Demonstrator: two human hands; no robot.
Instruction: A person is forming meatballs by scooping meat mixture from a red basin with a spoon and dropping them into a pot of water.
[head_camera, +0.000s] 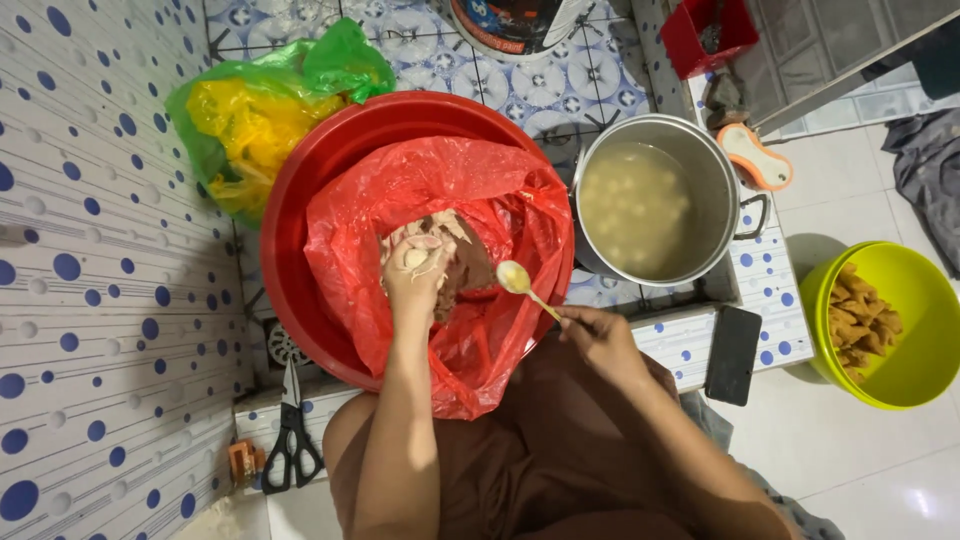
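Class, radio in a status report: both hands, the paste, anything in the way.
Left hand squeezing pale paste over red bag. Right hand holding spoon beside it. Pot of broth right, nothing between.

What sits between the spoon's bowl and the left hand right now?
In the head view, only a short stretch of brownish paste and red bag lies between the spoon and the left hand; nothing else intervenes.

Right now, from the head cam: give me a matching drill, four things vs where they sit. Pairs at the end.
Things:
1. spoon
2. scissors
3. phone
4. steel pot

Places:
A. flat on the tiled ledge, below the pot
B. in the right hand, over the red bag
C. right of the red basin
D. on the ledge at lower left, by the dotted wall

Pairs: 1-B, 2-D, 3-A, 4-C
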